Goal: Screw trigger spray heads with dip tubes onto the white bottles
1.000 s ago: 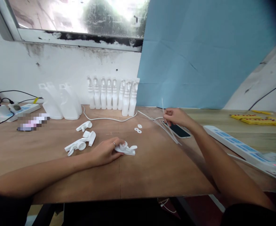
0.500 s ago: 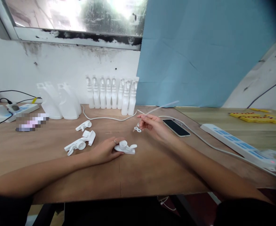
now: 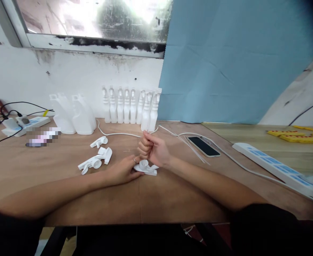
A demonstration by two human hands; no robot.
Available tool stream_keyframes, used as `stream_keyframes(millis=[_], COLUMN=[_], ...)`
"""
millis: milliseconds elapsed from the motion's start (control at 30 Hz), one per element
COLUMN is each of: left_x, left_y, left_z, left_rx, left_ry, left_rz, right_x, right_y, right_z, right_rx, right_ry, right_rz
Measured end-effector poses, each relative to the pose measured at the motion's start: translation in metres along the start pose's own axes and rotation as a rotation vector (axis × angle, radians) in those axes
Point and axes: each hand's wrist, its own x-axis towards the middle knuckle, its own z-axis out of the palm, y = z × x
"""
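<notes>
My left hand [image 3: 121, 169] rests on the table with its fingers round one end of a white trigger spray head [image 3: 149, 170]. The spray head lies on the table with its round collar facing up. Just above that collar, my right hand [image 3: 153, 151] is curled closed, thumb on top. Whatever its fingers hold, if anything, is hidden. Left of my hands lie more white spray heads, one alone [image 3: 99, 142] and others close together [image 3: 95, 161]. Thin translucent tubes [image 3: 197, 151] lie on the table to the right of my right hand.
White spray bottles [image 3: 133, 110] stand in a row by the wall, with larger white jugs [image 3: 83, 119] to their left. A phone [image 3: 203, 146], a white cable [image 3: 121, 134], a power strip [image 3: 276, 169] and yellow items [image 3: 303, 138] lie around. Another power strip [image 3: 36, 123] is at the left.
My right hand has moved left and down to the spray head under my left hand. The thin tube and small white rings that it held are no longer visible in it.
</notes>
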Motion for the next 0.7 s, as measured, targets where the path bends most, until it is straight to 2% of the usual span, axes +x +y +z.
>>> stream_keyframes(millis=[133,267,700], left_x=[0.0013,0.0012,0.0011], left_y=[0.0026,0.0038,-0.0002], left_z=[-0.0014,-0.0021,-0.0002], left_rx=[-0.004,-0.030,-0.017], left_ry=[-0.013,-0.008,-0.010], left_rz=[-0.026,0.019,0.014], right_x=[0.0007,0.0003,0.0037], right_y=[0.0039,0.0022,0.0033], right_z=[0.0022,0.0030,0.0054], right_rx=[0.061,0.111,0.144], right_ry=[0.001,-0.016,0.054], right_rz=[-0.034,-0.068,0.001])
